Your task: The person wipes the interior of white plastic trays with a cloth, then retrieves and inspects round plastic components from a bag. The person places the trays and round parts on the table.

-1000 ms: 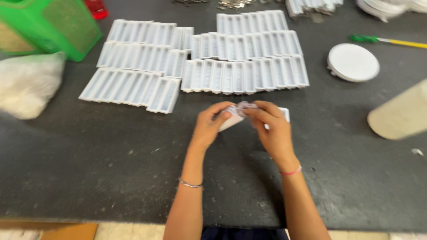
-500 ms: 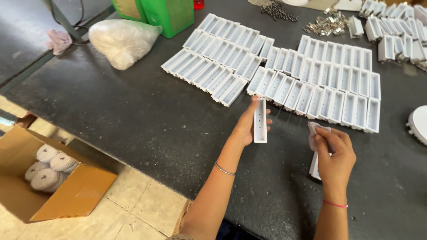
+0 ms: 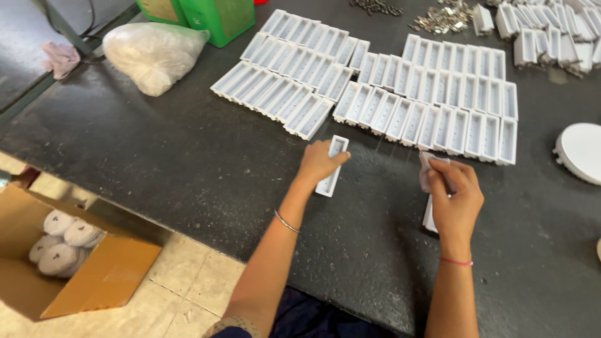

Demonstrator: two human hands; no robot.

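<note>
Left hand [image 3: 318, 164] grips one long white plastic tray [image 3: 332, 165], low over the dark tabletop [image 3: 156, 163], just near of the laid-out tray rows [image 3: 400, 100]. Right hand [image 3: 454, 200] clutches another white tray [image 3: 429, 214]. Careless placement could knock the rows crooked.

Bright, even light — soft shadows, sharp focus.

A knotted clear plastic bag [image 3: 152, 55] of white stuff lies far up-left of the left hand [image 3: 319, 161]; an open brown carton [image 3: 59, 263] sits on the floor below-left.
</note>
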